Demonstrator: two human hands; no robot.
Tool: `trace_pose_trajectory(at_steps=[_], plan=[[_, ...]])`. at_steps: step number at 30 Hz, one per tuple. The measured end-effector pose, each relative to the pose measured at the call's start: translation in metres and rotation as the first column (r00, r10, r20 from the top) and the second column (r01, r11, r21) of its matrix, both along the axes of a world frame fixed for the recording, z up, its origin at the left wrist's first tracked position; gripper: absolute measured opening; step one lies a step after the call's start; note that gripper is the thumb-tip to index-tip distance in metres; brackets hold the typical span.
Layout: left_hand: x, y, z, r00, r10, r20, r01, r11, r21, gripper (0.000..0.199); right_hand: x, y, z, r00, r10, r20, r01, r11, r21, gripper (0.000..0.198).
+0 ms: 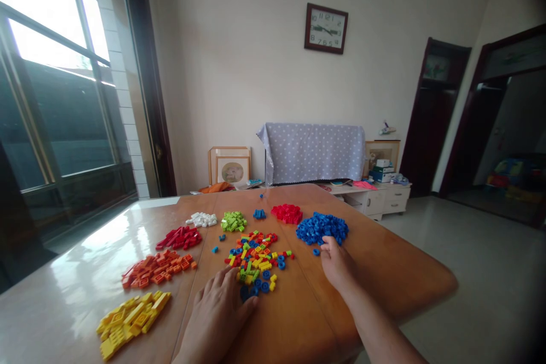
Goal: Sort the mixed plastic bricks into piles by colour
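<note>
My left hand lies with fingers stretched out at the near edge of a mixed pile of toy building bricks in red, yellow, green, orange and blue. Its thumb is close to some round blue pieces. My right hand is at the near edge of a heap of blue round pieces. Its fingers are curled together, and whatever they may hold is hidden. A single blue round piece lies just left of the right fingertips.
Sorted brick heaps stand on the wooden table: yellow, orange, dark red, white, lime green and bright red. Small blue pieces lie farther back. The table's right edge drops to the floor.
</note>
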State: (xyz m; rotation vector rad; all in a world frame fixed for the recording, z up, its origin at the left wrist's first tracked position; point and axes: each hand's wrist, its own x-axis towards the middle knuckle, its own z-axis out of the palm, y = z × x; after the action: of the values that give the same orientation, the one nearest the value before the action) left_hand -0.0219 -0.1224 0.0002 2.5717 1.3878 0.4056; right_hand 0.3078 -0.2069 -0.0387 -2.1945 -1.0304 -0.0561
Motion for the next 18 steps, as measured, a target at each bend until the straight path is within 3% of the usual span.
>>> trace_pose_trajectory(at_steps=[6, 12, 18], plan=[[0.0, 0.0, -0.001, 1.0, -0.006, 0.006, 0.006, 1.0, 0.008, 0.073, -0.008, 0.004, 0.001, 0.994, 0.11, 0.014, -0.11, 0.994, -0.013, 0.038], [0.0, 0.001, -0.001, 1.0, 0.0, 0.011, 0.0, 1.0, 0.009, 0.073, -0.002, 0.005, -0.007, 0.997, 0.073, -0.029, -0.073, 0.997, 0.008, 0.05], [0.0, -0.001, 0.001, 1.0, -0.003, 0.031, 0.003, 1.0, -0.009, 0.07, -0.004, 0.005, -0.008, 0.989, 0.121, -0.082, -0.118, 0.992, 0.044, 0.037]])
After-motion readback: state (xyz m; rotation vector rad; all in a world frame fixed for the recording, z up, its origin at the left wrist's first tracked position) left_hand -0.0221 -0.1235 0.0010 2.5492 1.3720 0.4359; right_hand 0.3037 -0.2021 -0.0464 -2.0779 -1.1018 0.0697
